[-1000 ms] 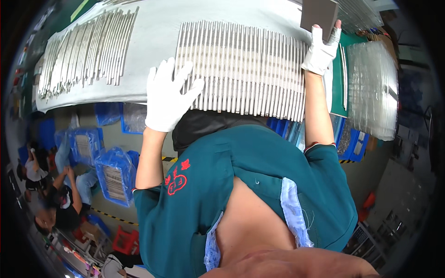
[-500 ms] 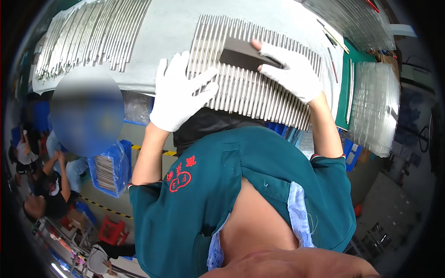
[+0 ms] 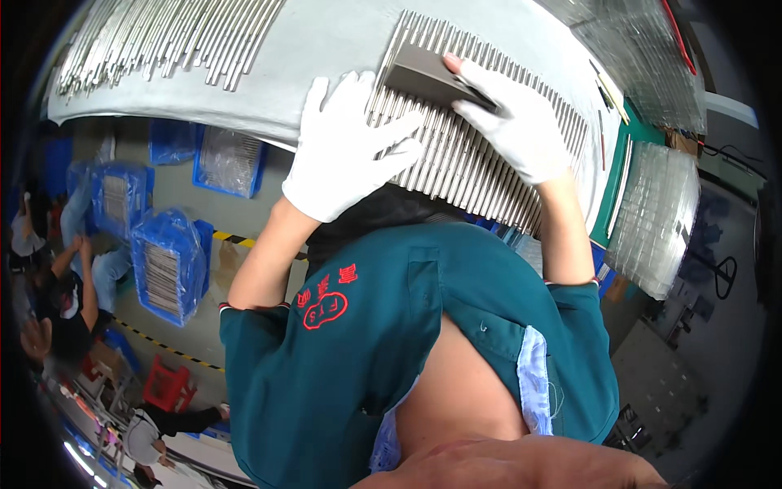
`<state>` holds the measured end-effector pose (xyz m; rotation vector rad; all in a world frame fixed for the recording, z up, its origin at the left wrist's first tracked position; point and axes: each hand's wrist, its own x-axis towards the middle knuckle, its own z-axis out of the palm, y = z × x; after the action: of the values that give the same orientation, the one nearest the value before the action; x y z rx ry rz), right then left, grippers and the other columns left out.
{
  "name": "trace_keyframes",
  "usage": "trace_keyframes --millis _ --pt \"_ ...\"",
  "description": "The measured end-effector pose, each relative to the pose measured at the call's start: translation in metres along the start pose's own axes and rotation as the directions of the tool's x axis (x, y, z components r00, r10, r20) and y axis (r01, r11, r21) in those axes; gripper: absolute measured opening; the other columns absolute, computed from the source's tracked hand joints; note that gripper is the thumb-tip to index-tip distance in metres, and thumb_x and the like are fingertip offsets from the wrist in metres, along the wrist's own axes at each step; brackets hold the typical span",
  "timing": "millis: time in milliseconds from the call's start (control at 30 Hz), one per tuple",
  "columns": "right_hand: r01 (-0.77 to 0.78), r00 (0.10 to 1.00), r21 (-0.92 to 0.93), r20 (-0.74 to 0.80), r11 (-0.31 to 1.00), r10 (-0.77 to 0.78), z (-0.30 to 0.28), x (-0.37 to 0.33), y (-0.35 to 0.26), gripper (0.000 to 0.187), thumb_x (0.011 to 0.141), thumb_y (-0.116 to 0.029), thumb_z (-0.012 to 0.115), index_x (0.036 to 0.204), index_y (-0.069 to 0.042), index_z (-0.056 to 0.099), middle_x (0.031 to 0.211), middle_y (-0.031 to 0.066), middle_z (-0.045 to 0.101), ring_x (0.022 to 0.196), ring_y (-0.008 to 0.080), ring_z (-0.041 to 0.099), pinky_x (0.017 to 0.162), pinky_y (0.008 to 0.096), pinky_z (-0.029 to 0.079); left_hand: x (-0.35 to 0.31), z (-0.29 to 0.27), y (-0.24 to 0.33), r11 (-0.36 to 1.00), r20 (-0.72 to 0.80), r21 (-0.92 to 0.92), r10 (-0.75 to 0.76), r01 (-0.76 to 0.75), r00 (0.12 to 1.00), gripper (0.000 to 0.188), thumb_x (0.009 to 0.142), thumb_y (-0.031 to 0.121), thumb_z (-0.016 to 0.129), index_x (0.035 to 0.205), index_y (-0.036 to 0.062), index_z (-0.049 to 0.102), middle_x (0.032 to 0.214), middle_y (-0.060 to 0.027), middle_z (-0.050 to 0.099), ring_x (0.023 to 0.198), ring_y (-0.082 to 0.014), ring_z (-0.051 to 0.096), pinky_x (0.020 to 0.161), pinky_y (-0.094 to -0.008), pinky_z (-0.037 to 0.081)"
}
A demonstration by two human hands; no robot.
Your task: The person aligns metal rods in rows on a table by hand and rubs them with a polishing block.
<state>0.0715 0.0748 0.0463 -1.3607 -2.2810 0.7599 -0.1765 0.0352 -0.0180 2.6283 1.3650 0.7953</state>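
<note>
A row of thin metal rods [image 3: 472, 167] lies side by side on the pale table cover in front of me. My right hand [image 3: 521, 122], in a white glove with bare fingertips showing, is closed round one end of a dark grey rectangular block [image 3: 428, 77]. The block lies across the upper part of the rods, its free end by the row's left edge. My left hand [image 3: 338, 155], also gloved in white, rests open at that left edge, fingers spread and thumb side over the nearest rods. The block and right hand hide some rods.
More metal rods [image 3: 175, 37] lie loosely at the far left of the table. Clear plastic-like stacks [image 3: 656, 216] stand on the right, near thin tools [image 3: 607, 90]. Blue crates [image 3: 167, 273] with rods sit on the floor at left, where other people are.
The view has shifted. Against the rods, the block in my right hand has slid left to the row's left edge. My left hand stays spread beside that edge.
</note>
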Motion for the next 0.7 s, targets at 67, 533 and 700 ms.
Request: trace_keyframes --millis 67,533,700 --pt "-0.02 0.999 -0.006 0.031 1.0 0.021 0.004 0.008 -0.005 0.048 0.092 -0.018 0.066 0.14 -0.016 0.06 0.134 0.0054 0.066 0.122 0.0253 0.064 0.107 0.0331 0.047 0.0 0.003 -0.001 1.0 -0.021 -0.019 0.014 -0.014 1.0 0.043 0.08 0.037 0.075 0.123 0.0307 0.073 0.127 -0.0303 0.059 0.119 -0.0457 0.057 0.107 -0.0601 0.036" --pt "-0.159 0.986 0.033 0.062 0.987 0.157 -0.022 -0.022 0.005 0.049 0.093 -0.02 0.066 0.141 -0.015 0.059 0.138 0.0056 0.063 0.127 0.0225 0.06 0.11 0.0319 0.045 -0.002 -0.002 0.0 0.999 0.018 -0.026 -0.027 0.028 0.999 0.042 0.084 0.042 0.072 0.125 0.032 0.072 0.134 -0.0284 0.056 0.125 -0.0447 0.053 0.111 -0.0613 0.031" --pt "-0.239 0.938 0.101 -0.235 0.966 0.256 -0.044 -0.077 0.041 0.054 0.092 -0.018 0.073 0.142 -0.006 0.057 0.141 0.0134 0.061 0.134 0.0231 0.054 0.113 0.0342 0.04 0.001 -0.007 0.003 0.998 0.068 -0.045 -0.051 0.054 0.996 0.041 0.085 0.041 0.072 0.125 0.0311 0.072 0.136 -0.0263 0.055 0.127 -0.044 0.051 0.111 -0.0614 0.03"
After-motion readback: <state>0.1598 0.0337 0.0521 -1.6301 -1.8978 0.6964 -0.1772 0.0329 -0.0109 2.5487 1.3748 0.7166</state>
